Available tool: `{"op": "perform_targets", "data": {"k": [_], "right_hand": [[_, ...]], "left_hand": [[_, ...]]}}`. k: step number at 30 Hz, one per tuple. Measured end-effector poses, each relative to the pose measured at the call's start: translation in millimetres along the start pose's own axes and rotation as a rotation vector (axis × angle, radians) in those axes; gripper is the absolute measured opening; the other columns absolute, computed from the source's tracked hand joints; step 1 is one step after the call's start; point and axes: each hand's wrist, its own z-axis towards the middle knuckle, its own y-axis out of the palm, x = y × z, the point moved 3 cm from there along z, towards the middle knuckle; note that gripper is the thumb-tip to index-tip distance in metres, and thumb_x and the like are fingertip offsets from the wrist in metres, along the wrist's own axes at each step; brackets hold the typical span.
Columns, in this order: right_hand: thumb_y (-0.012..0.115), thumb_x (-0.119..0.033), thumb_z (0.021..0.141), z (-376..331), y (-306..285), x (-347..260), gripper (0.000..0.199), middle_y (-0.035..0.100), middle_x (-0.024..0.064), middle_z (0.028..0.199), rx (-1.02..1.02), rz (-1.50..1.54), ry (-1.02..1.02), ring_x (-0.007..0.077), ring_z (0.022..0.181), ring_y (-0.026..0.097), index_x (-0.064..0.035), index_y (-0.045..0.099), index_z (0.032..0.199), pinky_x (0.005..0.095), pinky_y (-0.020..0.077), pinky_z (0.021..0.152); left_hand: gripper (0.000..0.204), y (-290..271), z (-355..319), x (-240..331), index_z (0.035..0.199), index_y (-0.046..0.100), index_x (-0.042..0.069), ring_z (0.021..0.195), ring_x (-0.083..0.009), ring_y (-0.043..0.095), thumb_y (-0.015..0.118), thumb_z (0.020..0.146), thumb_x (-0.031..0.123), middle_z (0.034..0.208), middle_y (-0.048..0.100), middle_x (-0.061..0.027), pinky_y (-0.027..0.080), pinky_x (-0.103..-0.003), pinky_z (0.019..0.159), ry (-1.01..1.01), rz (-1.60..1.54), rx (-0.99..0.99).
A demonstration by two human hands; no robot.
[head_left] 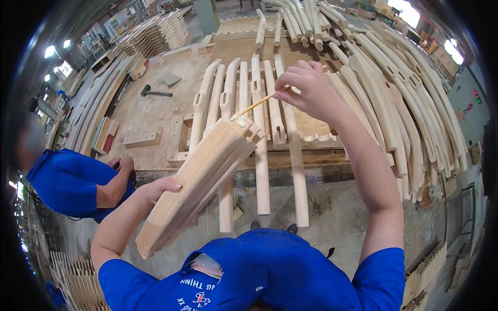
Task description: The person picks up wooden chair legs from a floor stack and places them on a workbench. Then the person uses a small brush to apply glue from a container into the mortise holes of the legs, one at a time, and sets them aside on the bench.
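My left hand (159, 189) grips a bundle of pale wooden rails (194, 179), holding it tilted with the upper end toward the workbench. Its thumb lies on the top face, while the other fingers are hidden beneath. My right hand (307, 88) pinches a thin yellowish stick (259, 101) whose lower tip touches the tenon end of the bundle. Whitish glue-like paste (240, 120) coats that end around the tip. Behind the bundle, several slotted wooden legs (255, 78) and plain rods lie side by side, some jutting over the bench's near edge.
A wooden workbench (150, 116) carries a black mallet (155, 93) and a wooden block (142, 139). Large piles of curved wooden parts (399, 78) stand at the right and back. Close on my left is a co-worker in a blue shirt (67, 179).
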Motion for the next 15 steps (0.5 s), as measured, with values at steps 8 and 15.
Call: {"op": "perform_targets", "data": {"k": [8, 15], "right_hand": [[0.070, -0.020, 0.080, -5.6, -8.2, -5.5, 0.014, 0.053, -0.0030, 0.072, -0.006, 0.113, -0.059, 0.0144, 0.077, 0.048, -0.0115, 0.059, 0.078, 0.0323, 0.0295, 0.087], [0.070, -0.022, 0.080, -14.3, -18.0, -12.6, 0.014, 0.053, -0.0029, 0.069, -0.099, 0.133, -0.129, 0.0139, 0.076, 0.048, -0.0129, 0.060, 0.076, 0.0321, 0.0296, 0.086]], "left_hand": [[0.093, 17.0, -11.2, -7.5, 0.139, 0.030, 0.005, 0.102, -0.0309, 0.058, 0.076, 0.064, 0.036, 0.120, 0.050, -0.0208, 0.050, -0.047, 0.087, -0.001, 0.034, -0.046], [0.101, 11.8, -12.1, -18.9, 0.141, 0.028, 0.003, 0.104, -0.0260, 0.057, 0.078, 0.060, 0.037, 0.124, 0.050, -0.0179, 0.047, -0.035, 0.091, 0.012, 0.024, 0.021]]}}
